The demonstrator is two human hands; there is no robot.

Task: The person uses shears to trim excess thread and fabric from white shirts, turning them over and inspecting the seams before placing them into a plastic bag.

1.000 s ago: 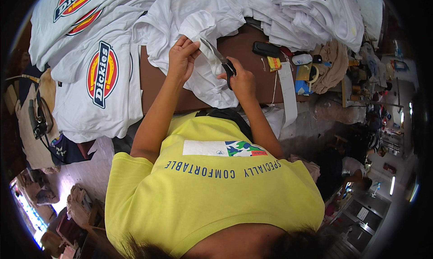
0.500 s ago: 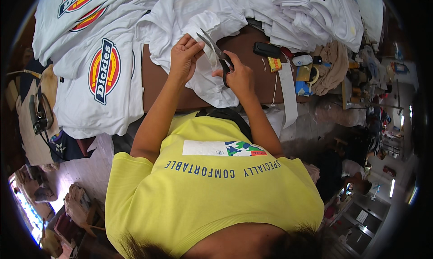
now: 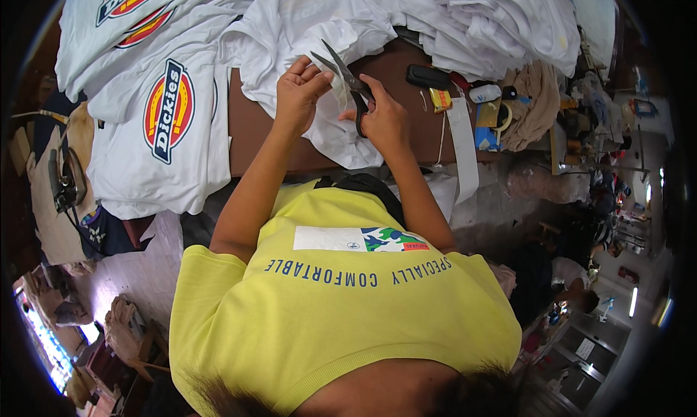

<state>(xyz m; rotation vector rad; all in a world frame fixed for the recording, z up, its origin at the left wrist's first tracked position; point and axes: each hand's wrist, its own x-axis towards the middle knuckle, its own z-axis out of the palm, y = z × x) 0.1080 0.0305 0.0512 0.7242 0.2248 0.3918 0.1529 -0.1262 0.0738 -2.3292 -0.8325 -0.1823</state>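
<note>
My left hand [image 3: 300, 94] is closed in a pinch on the edge of a white T-shirt [image 3: 276, 28], whose loose cloth spreads over the brown table and hangs toward my body. My right hand [image 3: 385, 119] grips black-handled scissors [image 3: 354, 84] with fingers in the loops. Their blades are parted and point up and left, close to the left fingertips, over the lifted cloth. Whether the blades touch the fabric I cannot tell.
White T-shirts with a printed badge [image 3: 169, 112] are piled at left. More folded white shirts [image 3: 479, 28] are stacked at far right. On the brown table [image 3: 250, 137] lie a black case [image 3: 428, 77], a yellow packet [image 3: 440, 99], a paper strip [image 3: 462, 148] and a tape roll [image 3: 502, 117].
The scissor blades are spread wider than before. My left hand keeps its pinch on the white T-shirt in nearly the same spot.
</note>
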